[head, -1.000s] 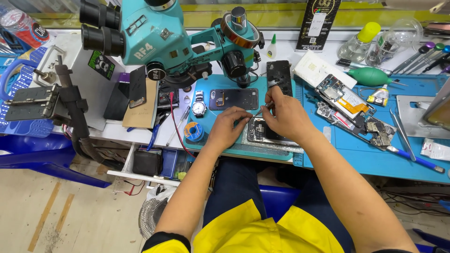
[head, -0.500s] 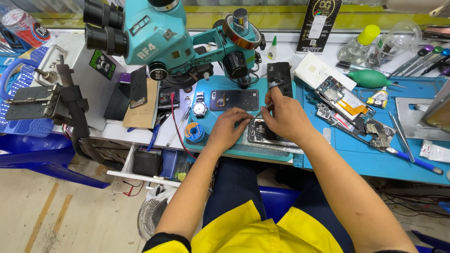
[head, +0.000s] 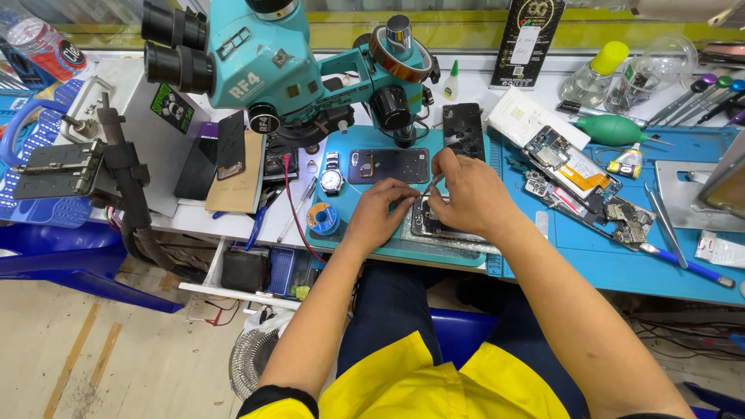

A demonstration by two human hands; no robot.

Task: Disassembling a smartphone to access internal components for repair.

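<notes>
Bright even light, soft faint shadows, sharp focus throughout, wide-angle bending at edges

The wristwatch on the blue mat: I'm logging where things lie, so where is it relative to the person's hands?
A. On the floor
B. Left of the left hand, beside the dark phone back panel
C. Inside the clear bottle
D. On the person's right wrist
B: the wristwatch lies on the mat left of the left hand, next to the dark phone back panel.

A white bench [head: 194, 221] carries a blue mat [head: 621, 264], a teal microscope [head: 264, 62] at far left, and an opened phone [head: 434, 221] near centre.
</notes>
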